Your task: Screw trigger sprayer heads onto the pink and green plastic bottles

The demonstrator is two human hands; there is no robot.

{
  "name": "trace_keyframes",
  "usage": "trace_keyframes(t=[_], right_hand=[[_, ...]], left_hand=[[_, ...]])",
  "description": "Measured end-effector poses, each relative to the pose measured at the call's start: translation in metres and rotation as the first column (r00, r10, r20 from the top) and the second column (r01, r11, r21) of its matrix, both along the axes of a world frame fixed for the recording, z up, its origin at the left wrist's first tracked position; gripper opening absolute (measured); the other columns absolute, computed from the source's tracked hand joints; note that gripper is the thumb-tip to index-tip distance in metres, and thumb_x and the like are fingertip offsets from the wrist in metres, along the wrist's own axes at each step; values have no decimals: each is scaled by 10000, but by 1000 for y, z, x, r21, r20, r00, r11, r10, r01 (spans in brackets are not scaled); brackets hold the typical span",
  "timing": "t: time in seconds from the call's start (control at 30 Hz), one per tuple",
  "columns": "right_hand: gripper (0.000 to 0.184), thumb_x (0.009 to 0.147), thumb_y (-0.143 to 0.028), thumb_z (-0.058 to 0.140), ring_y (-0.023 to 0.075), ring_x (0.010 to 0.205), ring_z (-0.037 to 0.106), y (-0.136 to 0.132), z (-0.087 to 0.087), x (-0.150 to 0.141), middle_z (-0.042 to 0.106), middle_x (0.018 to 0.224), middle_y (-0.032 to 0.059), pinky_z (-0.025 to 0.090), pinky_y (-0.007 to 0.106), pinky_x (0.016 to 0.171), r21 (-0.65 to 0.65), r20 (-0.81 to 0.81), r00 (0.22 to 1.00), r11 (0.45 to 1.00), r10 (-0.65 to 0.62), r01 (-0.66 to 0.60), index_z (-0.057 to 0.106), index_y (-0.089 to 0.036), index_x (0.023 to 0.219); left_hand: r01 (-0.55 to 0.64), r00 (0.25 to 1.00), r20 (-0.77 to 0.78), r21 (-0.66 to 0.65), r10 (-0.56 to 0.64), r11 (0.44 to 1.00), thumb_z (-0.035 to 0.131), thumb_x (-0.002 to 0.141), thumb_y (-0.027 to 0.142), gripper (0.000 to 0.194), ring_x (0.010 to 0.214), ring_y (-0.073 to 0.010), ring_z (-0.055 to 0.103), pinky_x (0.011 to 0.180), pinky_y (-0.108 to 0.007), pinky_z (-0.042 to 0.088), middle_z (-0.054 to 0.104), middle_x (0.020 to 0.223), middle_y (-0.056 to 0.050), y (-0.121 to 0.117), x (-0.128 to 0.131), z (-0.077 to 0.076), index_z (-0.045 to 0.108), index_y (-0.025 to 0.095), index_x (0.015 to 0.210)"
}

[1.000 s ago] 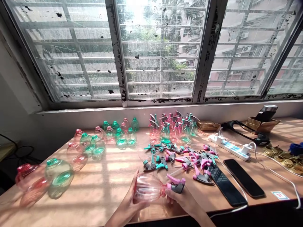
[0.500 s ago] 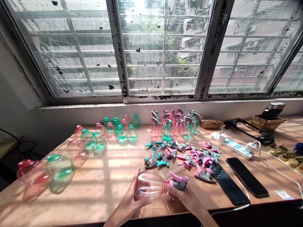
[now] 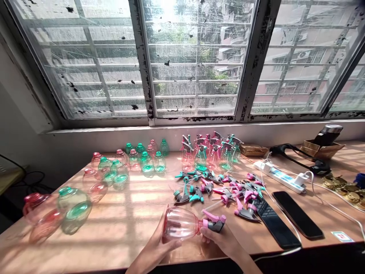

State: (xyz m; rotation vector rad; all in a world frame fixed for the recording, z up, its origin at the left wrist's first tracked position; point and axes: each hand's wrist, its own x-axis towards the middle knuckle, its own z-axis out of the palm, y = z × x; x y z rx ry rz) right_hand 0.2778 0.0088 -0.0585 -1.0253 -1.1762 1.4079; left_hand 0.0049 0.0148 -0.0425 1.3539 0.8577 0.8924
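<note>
small makeshift assembly workspace by a barred window (image 3: pixel 196 64), wooden table (image 3: pixel 119 232), rows of open green bottles (image 3: pixel 147 163), loose spray heads (image 3: pixel 211 186) piled beside finished spray bottles (image 3: pixel 201 158)

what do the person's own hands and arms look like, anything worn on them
Both the left hand and the right hand are bare, with no gloves. The wrists show no watch or bracelet, and no sleeve shows on either forearm down to the picture's lower edge. No ring is visible, though some fingers are partly hidden.
</note>
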Motion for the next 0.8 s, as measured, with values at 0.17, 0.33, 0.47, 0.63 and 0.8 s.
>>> trace_keyframes(t=[0.17,0.33,0.47,0.63,0.8], right_hand=[[590,734,-690,886,181,562,631,1,-1,1,750,621,-2,536,315,599,14,1,999,999,-35,35,794,-203,1054],[560,765,-690,865,188,580,632,0,3,3,748,632,5,536,325,619,29,24,999,999,-26,26,808,-197,1022],[696,744,-696,879,184,593,617,-1,7,4,743,647,4,525,321,617,35,28,1000,999,2,-3,795,-169,1191],[846,734,-677,897,197,605,624,-1,10,3,743,652,3,537,345,635,25,14,1000,1000,5,-5,727,-155,1378],[846,733,-675,896,202,582,620,0,9,3,738,622,2,545,368,636,16,0,1000,1000,-1,1,731,-158,1383]], left_hand=[[2,1000,-15,16,-1,1000,879,840,522,1260,1387,-385,541,1202,-501,394,630,1411,-116,1,0,-2,-8,351,1720],[-2,1000,-13,29,3,1000,888,836,496,1292,1402,-373,523,1187,-472,415,525,1554,-116,3,1,-5,-53,378,1713],[5,1000,1,29,-5,1000,873,839,531,1241,1388,-375,537,1179,-492,419,596,1460,-113,1,0,-4,17,360,1722],[9,1000,-9,39,-9,999,844,878,515,1171,1397,-372,527,1165,-494,436,597,1449,-118,1,-1,-4,45,371,1721],[-5,1000,-30,52,7,999,832,896,493,1170,1355,-340,538,1144,-464,442,597,1432,-90,4,-3,-11,0,407,1714]])
